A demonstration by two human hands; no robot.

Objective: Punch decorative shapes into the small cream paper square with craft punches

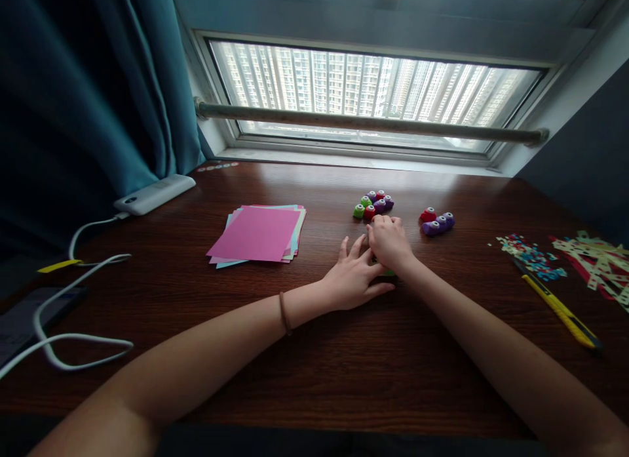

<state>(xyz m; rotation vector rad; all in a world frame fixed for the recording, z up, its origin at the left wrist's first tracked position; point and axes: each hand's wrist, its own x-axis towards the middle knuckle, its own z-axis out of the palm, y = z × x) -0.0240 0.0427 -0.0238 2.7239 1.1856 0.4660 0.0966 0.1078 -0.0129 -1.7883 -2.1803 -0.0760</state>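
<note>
My left hand point(351, 280) lies low over the table with its fingers spread, its fingertips next to my right hand. My right hand point(390, 239) is closed, fingers curled down, and what they hold is hidden. A bit of something green point(388, 272) shows between the two hands; its kind cannot be made out. Just beyond stands a cluster of small green, red and purple knobby pieces with white round tops, like mini craft punches point(374, 204). To the right of my right hand sit a red punch point(428, 214) and a few purple punches point(438, 225).
A stack of coloured paper squares point(258, 234), pink on top, lies left. At right are paper confetti point(533, 257), cut paper strips point(597, 263) and a yellow utility knife point(560, 311). A white power bank point(154, 195), cable point(86, 339) and phone point(37, 319) lie far left.
</note>
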